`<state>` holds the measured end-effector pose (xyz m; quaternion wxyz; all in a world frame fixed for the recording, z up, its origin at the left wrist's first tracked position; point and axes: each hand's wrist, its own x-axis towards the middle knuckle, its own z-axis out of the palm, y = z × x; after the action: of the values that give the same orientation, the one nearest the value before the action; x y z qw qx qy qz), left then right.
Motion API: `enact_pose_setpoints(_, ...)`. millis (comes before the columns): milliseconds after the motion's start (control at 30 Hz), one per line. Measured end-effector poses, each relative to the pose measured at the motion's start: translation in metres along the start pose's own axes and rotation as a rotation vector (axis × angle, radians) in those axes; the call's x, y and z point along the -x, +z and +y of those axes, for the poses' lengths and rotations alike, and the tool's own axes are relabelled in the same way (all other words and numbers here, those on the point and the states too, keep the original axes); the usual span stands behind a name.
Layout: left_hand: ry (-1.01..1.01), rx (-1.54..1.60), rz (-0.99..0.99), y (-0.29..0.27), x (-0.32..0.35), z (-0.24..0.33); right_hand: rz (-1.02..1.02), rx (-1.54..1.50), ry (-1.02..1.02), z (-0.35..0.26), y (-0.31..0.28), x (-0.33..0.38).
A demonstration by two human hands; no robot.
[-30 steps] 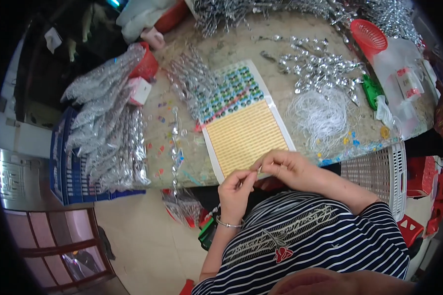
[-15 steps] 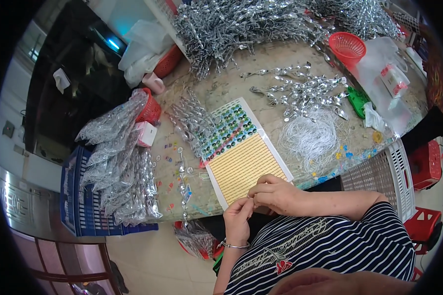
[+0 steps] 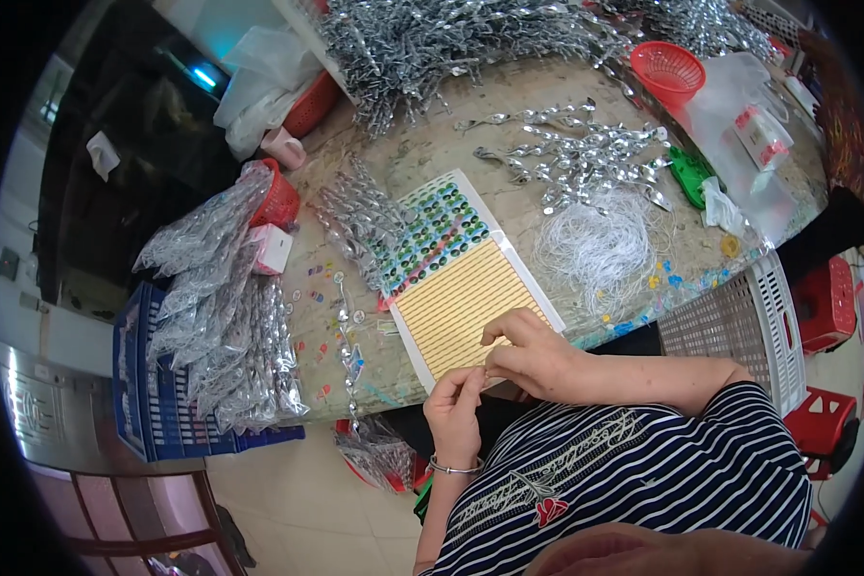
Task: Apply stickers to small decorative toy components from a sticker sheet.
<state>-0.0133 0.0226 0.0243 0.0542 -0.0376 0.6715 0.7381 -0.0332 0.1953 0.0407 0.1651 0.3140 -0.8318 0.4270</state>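
Observation:
My left hand, with a bracelet on its wrist, pinches at the near edge of a sheet of stickers. My right hand meets it there, its thumb close to the left fingertips and its index finger bent and raised. Something tiny may be between the fingers; I cannot make it out. Beneath and beyond the hands, the sticker sheet has rows of yellow strips near me and round green-blue stickers farther off. A bundle of twisted silver foil strips overlaps its far left corner. One beaded foil string lies left of it.
White thread lies tangled right of the sheet, below more silver foil strips. Foil is heaped at the back. Bagged foil covers a blue crate at left. A red basket and green tool are at right.
The whole view has shifted slightly. My right index finger has lifted and bent away from the left fingertips, while both hands stay together at the sheet's near edge.

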Motion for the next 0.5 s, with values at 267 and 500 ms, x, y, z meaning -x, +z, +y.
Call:
enact_pose_setpoints(267,0.072,-0.105,0.001,0.003,0.002,-0.002,0.002,-0.309,0.267,0.018,0.021,0.01)
enact_pose_setpoints(500,0.077,-0.165,-0.062,0.0,0.001,-0.008,-0.072,-0.475,0.44,0.022,0.03,0.012)
